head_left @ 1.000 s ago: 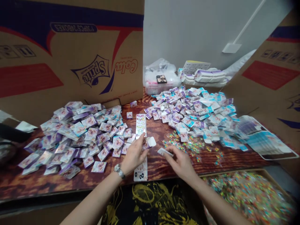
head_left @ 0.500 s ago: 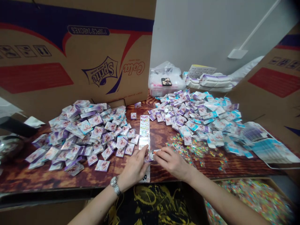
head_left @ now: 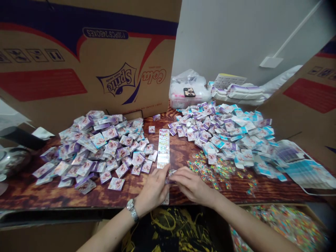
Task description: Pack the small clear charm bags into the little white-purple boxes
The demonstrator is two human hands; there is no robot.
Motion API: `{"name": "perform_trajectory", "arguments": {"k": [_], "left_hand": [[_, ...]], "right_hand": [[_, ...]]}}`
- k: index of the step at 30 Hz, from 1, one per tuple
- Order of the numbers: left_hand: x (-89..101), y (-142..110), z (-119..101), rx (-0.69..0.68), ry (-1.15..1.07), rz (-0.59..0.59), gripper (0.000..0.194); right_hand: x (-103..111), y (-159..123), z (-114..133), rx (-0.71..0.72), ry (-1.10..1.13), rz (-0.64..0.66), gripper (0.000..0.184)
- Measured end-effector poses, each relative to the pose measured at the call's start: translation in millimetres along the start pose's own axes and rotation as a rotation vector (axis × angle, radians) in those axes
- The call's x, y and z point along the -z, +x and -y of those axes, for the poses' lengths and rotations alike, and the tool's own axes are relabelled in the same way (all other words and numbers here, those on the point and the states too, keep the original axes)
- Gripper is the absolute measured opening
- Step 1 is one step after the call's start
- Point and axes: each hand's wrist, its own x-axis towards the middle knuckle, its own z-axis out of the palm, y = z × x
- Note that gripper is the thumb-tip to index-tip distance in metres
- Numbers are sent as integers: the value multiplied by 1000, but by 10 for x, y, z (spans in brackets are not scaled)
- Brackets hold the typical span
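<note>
Head view: a small packet (head_left: 169,178) is held at the fingertips between the left hand (head_left: 153,187) and the right hand (head_left: 193,185), close above the near edge of a stained plywood table (head_left: 180,150). The left fingers (head_left: 163,175) are pressed together and the right fingers (head_left: 182,178) are curved close together; the packet is pinched between the two sets of fingertips, though most of it is hidden by them.

A long sticker strip (head_left: 163,148) lies directly beyond the fingertips, its lower end almost touching them. A second printed strip (head_left: 166,200) is seen only in part, below the fingers, reaching towards the table edge.

Left of the fingers, a heap of purple-and-white packets (head_left: 97,150) is spread, its nearest pieces just beside the left hand. Right of the fingers, a wider heap of packets (head_left: 223,134) is seen, with small clear bags of multicoloured pieces (head_left: 212,173) scattered between it and the right hand.

Open wood is left in a narrow lane beyond the right fingers. Past the near table edge, a tray of multicoloured pieces (head_left: 283,224) is placed under the right forearm
</note>
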Motion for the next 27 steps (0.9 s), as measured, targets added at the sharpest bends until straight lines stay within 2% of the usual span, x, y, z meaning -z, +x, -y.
{"name": "perform_trajectory", "arguments": {"k": [2, 6, 10, 13, 16, 18, 20, 23, 27], "left_hand": [[-25, -2, -38, 5, 45, -36, 59], [-108, -8, -110, 13, 137, -87, 56], [-176, -31, -113, 5, 197, -90, 56], [-188, -44, -83, 6, 184, -115, 56], [-183, -40, -64, -19, 170, -152, 54], [-183, -35, -62, -33, 172, -170, 54], [-192, -35, -66, -36, 182, -178, 53], [-213, -47, -72, -32, 221, -164, 52], [-230, -66, -73, -29, 244, -146, 51]], "right_hand": [[-43, 7, 25, -164, 117, -64, 25], [-208, 21, 26, -493, 363, -324, 11], [-415, 21, -6, -685, 661, -507, 15], [-450, 14, 19, -671, 690, -507, 14], [-355, 14, 89, -549, 435, -367, 4], [-275, 18, 136, -465, 250, -303, 6], [-225, 21, 161, -437, 175, -282, 10], [-226, 23, 139, -512, 224, -273, 12], [-283, 32, 26, -624, 445, -289, 18]]}}
